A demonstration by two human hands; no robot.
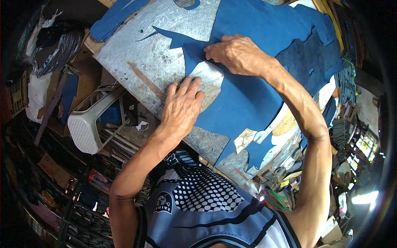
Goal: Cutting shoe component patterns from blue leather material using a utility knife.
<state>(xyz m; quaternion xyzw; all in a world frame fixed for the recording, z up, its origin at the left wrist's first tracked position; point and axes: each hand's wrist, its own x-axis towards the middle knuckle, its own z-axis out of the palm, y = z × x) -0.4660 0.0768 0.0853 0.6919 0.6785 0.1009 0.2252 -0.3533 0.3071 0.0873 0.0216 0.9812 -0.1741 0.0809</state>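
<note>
A large sheet of blue leather or suede-like material (252, 97) with jagged cut edges lies over a scratched grey metal work surface (140, 49). On the sheet rests a shiny, round-ended template (211, 76). My left hand (182, 101) lies flat on the template, fingers stretched out and pressing its left side. Just beyond the template's far edge, my right hand (237, 53) is closed in a pinch. A thin dark blade (209, 59) pokes out beneath its fingers, close to the template edge; the rest of it is hidden by the hand.
More blue pieces (115, 18) lie at the far left corner, and a darker blue piece (306, 58) at the right. Pale scraps (245, 139) sit by the near edge. A white plastic stool (84, 128) stands on the left, with cluttered shelving (70, 198) below.
</note>
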